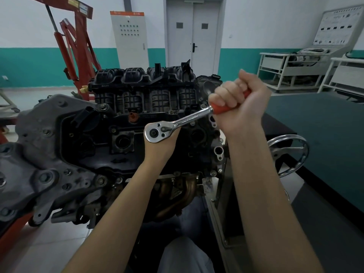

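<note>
While the right hand is clenched round the red handle of the ratchet, above the right end of the engine, the left hand sits under the chrome head over the engine's middle. Its fingers are hidden, so I cannot tell whether they grip. A handwheel stands right of the engine, a red hoist far left.

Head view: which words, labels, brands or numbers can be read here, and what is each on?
Nothing reads for certain.
Cabinet: characters on the orange top strip, blurred.
Manifold: small pale stamp at its left, too small.
Crane: yellow labels, blurred.
Display board: print too small.
Ratchet: marks on the shank, unreadable.
</note>
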A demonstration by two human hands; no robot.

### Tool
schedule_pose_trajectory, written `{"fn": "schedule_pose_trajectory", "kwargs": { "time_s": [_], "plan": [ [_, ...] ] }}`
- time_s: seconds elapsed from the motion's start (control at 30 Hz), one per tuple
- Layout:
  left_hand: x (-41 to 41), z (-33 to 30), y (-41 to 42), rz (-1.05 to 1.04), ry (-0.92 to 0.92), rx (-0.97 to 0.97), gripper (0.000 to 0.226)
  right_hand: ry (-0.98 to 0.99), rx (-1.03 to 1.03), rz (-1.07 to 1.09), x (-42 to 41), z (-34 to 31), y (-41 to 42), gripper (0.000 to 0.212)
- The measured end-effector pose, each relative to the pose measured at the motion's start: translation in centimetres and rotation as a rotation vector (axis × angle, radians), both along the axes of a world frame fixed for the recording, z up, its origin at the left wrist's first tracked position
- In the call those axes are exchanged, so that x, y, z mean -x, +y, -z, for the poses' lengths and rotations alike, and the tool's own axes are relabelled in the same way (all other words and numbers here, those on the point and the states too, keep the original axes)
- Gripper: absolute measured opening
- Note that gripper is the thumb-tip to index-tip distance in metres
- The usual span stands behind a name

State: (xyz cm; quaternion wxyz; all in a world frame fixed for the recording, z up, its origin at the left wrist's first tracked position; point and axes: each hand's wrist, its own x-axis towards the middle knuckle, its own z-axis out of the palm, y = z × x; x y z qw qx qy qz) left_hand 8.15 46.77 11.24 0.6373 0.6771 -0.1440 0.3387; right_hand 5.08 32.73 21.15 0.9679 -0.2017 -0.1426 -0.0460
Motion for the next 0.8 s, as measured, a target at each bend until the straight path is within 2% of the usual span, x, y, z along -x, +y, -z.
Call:
{"fn": "schedule_pose_trajectory", "kwargs": {
  "time_s": [0.07,0.13,0.2,0.37,0.5,0.6,0.73,0.8],
  "plan": [
    [0.1,-0.2,-0.1,0.012,0.005,0.021,0.036,0.008,0.005,-0.019,-0.4,-0.5,0.2,0.042],
    [-0.1,0.1,0.1,-0.015,0.01,0.017,0.044,0.005,-0.042,0.022,0.4,0.2,0.3,0.043],
    [-0.2,0.3,0.2,-0.056,0.016,0.02,0.054,0.004,-0.129,0.115,2.3,2.3,0.7,0.044],
    [0.1,0.1,0.0,-0.038,0.017,0.08,0.056,0.008,-0.33,0.239,6.7,7.5,2.5,0.034],
    [-0.2,-0.1,0.1,-0.061,0.04,0.033,0.057,-0.022,-0.248,0.201,4.9,5.5,1.3,0.034],
    [-0.4,0.2,0.3,-0.053,0.03,0.015,0.061,-0.011,-0.091,0.104,2.3,2.0,0.4,0.036],
    [0.0,-0.2,0.1,-0.001,0.025,0.024,0.039,0.016,0.018,-0.009,0.4,-0.7,0.3,0.04],
    [0.0,-0.2,0.3,0.016,0.019,0.026,0.044,0.018,0.002,-0.007,0.6,-0.4,0.3,0.039]
  ]
}}
